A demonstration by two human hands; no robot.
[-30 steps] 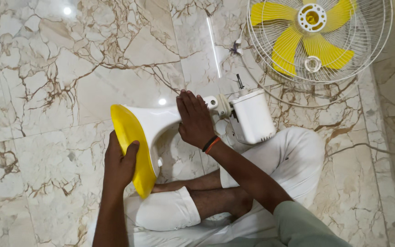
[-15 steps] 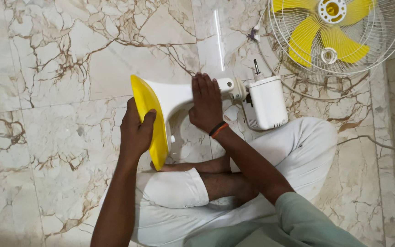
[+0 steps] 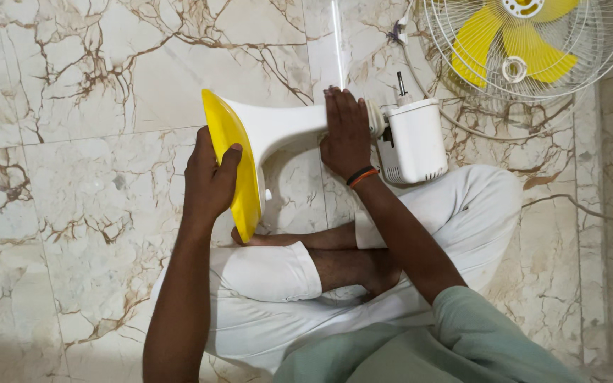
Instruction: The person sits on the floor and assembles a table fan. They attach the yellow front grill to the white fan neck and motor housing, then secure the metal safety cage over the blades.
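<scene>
The left hand (image 3: 211,181) is clamped on the yellow base (image 3: 234,159) of a fan stand, its fingers behind the disc and its thumb hooked over the near face. The base stands on edge, tilted, with its lower rim down by the person's bare foot (image 3: 285,240). From the base a white flared neck (image 3: 282,128) runs sideways towards the right hand (image 3: 348,135), which lies palm down over the narrow end of the neck, fingers together and pointing away from the body; whether they curl around the neck cannot be told from this view. A black and orange band (image 3: 360,175) sits on that wrist.

Just beyond the right hand, touching the end of the neck, is the white motor housing (image 3: 413,142), a boxy shell with vent slots along its lower side and a thin dark shaft (image 3: 401,83) sticking up from its top. It rests on the marble floor (image 3: 72,142), against the person's bent knee in white trousers (image 3: 455,213).

The person sits cross-legged in the middle of the floor. Near the far right corner of the floor lies a round white wire guard (image 3: 604,50) with yellow blades (image 3: 491,46) inside it, well apart from both hands. A thin cable (image 3: 583,216) trails across the floor at the right edge.
</scene>
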